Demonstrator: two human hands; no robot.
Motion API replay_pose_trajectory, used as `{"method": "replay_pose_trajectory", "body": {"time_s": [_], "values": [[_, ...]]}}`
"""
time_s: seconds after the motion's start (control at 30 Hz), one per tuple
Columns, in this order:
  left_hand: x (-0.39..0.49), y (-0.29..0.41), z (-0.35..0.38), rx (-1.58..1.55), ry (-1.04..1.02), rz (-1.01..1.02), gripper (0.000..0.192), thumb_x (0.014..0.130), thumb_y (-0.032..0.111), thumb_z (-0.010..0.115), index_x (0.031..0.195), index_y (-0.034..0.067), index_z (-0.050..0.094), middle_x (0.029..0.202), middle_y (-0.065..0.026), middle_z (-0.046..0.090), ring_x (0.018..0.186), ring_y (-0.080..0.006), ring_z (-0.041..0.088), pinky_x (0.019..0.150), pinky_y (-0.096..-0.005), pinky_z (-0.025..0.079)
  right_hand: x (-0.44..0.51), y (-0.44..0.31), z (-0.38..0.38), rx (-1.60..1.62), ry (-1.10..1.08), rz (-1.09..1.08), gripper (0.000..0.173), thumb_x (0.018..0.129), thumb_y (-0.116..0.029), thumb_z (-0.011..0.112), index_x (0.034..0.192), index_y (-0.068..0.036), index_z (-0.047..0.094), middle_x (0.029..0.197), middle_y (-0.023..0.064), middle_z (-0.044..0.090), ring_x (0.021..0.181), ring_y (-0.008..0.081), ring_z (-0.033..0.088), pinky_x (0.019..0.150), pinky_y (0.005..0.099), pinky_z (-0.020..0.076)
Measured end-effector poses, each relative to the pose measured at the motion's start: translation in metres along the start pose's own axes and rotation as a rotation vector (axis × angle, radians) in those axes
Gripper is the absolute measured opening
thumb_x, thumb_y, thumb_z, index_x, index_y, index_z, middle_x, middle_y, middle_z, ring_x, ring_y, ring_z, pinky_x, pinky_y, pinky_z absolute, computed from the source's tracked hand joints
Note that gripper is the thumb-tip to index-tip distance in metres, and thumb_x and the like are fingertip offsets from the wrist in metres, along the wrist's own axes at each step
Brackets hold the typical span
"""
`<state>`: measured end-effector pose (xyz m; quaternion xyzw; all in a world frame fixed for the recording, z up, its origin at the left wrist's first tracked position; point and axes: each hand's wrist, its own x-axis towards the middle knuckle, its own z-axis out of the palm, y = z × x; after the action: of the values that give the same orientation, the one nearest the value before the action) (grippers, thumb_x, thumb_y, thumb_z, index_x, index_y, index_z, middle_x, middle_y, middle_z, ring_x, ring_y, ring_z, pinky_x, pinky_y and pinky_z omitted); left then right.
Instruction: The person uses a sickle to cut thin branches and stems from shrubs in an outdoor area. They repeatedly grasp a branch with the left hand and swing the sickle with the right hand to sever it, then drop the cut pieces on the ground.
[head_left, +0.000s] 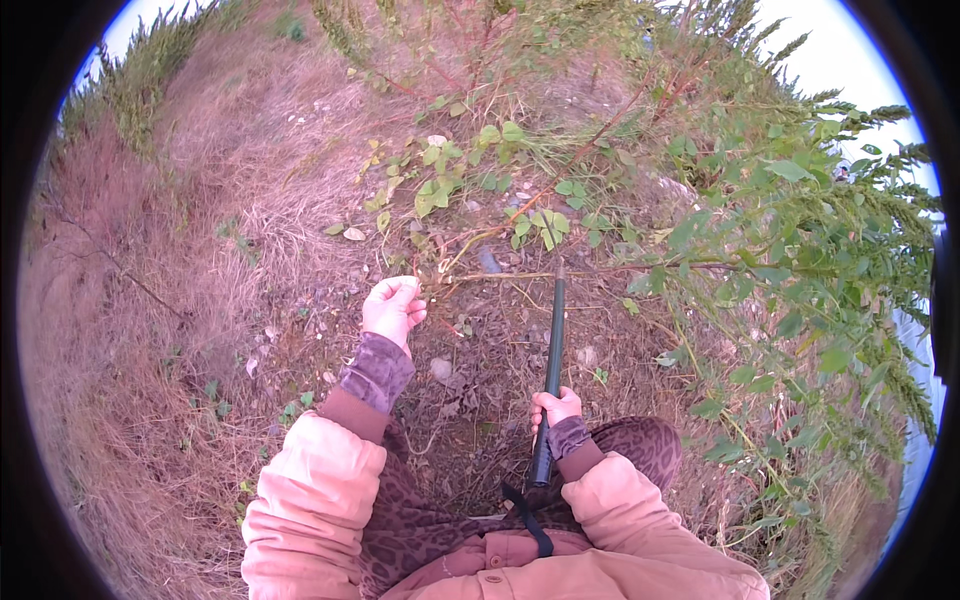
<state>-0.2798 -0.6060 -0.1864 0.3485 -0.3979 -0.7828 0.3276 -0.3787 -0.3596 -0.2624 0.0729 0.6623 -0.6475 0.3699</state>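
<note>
My right hand is closed around the lower part of a long dark handle, which points away from me. At its far end a thin metal part, perhaps a blade, reaches among green leaves and stems; its shape is hard to make out. My left hand is raised at the left with its fingertips pinched together, close to the base of a woody stem. Whether something thin is between those fingertips cannot be told. The stem runs right, passing by the tool's far end.
Tall leafy weeds spread over the right side. Low broad-leaved plants grow ahead among small stones. Dry grass covers the slope at the left, with a thin bare branch. Pale sheeting shows at the far right.
</note>
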Motion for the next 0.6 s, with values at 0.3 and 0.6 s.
{"method": "replay_pose_trajectory", "body": {"time_s": [0.3, 0.6], "values": [[0.023, -0.013, 0.056, 0.222, -0.070, 0.199, 0.008, 0.076, 0.005, 0.059, 0.084, 0.007, 0.057, 0.070, 0.0036, 0.054, 0.056, -0.0033, 0.047, 0.050, -0.0160, 0.039, 0.021, -0.058, 0.027, -0.063, 0.002, -0.263, 0.019, 0.071, -0.003, 0.055, 0.081, -0.003, 0.038, 0.052, 0.0052, 0.047, 0.037, 0.0134, 0.047, 0.030, 0.0273, 0.0384], [0.084, -0.019, 0.087, 0.353, 0.114, 0.514, 0.020, 0.069, 0.006, 0.066, 0.088, 0.003, 0.061, 0.082, -0.0025, 0.051, 0.070, -0.0097, 0.051, 0.065, -0.0234, 0.044, -0.018, -0.042, 0.044, -0.506, -0.076, -0.379, 0.026, 0.070, -0.009, 0.058, 0.086, -0.002, 0.039, 0.050, 0.0086, 0.050, 0.039, 0.0192, 0.053, 0.036, 0.0317, 0.0415]]}}
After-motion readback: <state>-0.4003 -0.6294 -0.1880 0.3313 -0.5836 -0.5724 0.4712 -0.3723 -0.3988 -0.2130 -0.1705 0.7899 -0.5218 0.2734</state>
